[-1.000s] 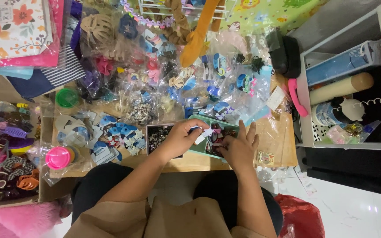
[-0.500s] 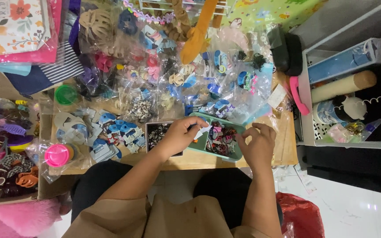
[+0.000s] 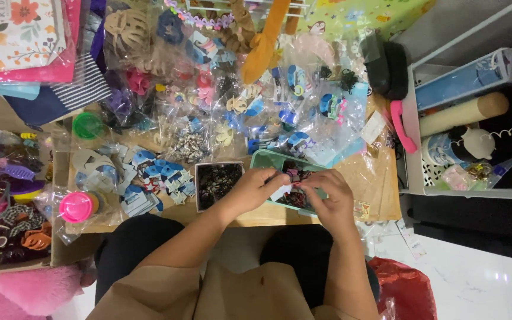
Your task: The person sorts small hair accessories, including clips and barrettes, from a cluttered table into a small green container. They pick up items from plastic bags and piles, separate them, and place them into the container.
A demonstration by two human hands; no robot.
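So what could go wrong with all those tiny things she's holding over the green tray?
The small piece pinched between the left hand and right hand could slip into the green tray among the other dark bits and be hard to find. The tray sits near the table's front edge, so a nudge might tip it onto the person's lap. The dark-filled box by the left wrist could get bumped too.
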